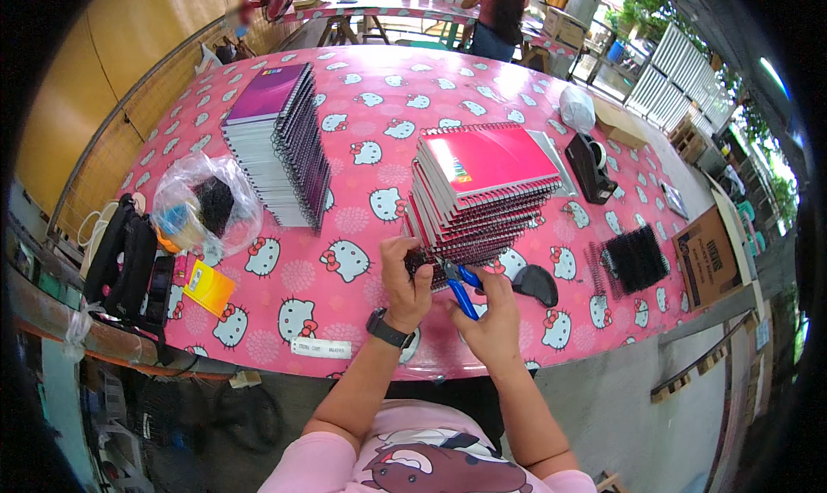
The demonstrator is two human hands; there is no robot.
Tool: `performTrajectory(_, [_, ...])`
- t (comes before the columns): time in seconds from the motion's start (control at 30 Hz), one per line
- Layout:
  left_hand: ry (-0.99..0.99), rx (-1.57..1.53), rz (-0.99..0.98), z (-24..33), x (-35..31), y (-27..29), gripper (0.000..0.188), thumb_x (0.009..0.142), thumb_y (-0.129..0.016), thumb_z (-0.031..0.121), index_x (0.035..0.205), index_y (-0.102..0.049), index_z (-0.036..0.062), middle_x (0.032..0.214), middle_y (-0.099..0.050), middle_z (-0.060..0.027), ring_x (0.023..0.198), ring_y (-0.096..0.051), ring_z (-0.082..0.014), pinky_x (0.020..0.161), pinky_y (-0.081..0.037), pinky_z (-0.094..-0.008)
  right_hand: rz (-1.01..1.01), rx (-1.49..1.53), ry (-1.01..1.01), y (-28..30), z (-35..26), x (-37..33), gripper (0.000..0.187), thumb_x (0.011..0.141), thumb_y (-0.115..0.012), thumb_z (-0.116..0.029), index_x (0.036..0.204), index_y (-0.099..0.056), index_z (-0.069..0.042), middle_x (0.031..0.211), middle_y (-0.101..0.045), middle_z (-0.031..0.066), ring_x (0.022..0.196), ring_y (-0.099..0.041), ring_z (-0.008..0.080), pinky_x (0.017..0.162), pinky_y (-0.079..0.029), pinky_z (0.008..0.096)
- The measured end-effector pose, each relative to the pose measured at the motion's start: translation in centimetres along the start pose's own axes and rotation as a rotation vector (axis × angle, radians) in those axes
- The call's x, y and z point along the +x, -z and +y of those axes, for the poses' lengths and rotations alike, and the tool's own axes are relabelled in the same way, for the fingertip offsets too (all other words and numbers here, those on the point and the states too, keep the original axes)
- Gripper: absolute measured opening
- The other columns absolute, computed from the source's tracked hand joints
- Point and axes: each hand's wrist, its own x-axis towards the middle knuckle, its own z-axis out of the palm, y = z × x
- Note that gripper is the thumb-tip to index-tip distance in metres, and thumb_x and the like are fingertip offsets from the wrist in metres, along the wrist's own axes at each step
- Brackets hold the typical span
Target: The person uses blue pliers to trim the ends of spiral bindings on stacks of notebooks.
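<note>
My left hand [405, 282] grips the black spiral binding at the near end of the bottom notebooks in a stack of red-covered spiral notebooks [482, 183]. My right hand [491, 312] holds blue-handled pliers [461, 288], whose tip points at the binding beside my left fingers. A dark watch sits on my left wrist. Both forearms come up from the lower edge over the table's near edge.
On the pink cartoon-cat tablecloth [345, 260] lie a stack of purple-covered notebooks [280, 140], a clear bag with black coils [207, 204], loose black spirals [633, 256], a tape dispenser [590, 166], a black bag [125, 265] and a yellow card [209, 288]. A person stands at a far table [495, 11].
</note>
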Motion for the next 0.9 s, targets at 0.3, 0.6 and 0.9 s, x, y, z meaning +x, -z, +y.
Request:
performTrajectory(0.3, [-0.038,0.063,-0.074,0.2,0.8,0.3,0.03,0.094,-0.043,0.031,0.099,-0.047,0.0015,0.088,-0.047,-0.0141,0.08,-0.047,-0.0279,0.07,-0.04,-0.0364,-0.102,0.058,-0.136,0.7,-0.6,0.5,0.037,0.065,-0.07,-0.013,0.098,-0.059,0.001,0.076,-0.06,0.0125,0.063,-0.058,0.021,0.057,-0.047,0.031])
performTrajectory(0.6, [0.022,-0.027,-0.097,1.0,1.2,0.5,0.03,0.094,-0.043,0.032,0.098,-0.046,0.0016,0.085,-0.045,-0.0128,0.074,-0.048,-0.0243,0.064,-0.041,-0.0329,-0.16,0.0,-0.153,1.2,-0.1,0.6,0.033,0.068,-0.07,-0.014,0.095,-0.06,0.002,0.073,-0.062,0.0129,0.056,-0.059,0.019,0.052,-0.047,0.0287])
performTrajectory(0.9, [0.117,-0.132,-0.032,0.6,0.7,0.0,0.036,0.095,-0.039,0.037,0.093,-0.043,0.0021,0.084,-0.043,-0.0067,0.074,-0.042,-0.015,0.068,-0.037,-0.0288,-0.018,-0.129,0.097,0.4,0.2,0.0,0.047,0.061,-0.069,-0.015,0.104,-0.056,-0.002,0.089,-0.059,0.0171,0.083,-0.056,0.0349,0.072,-0.045,0.0427])
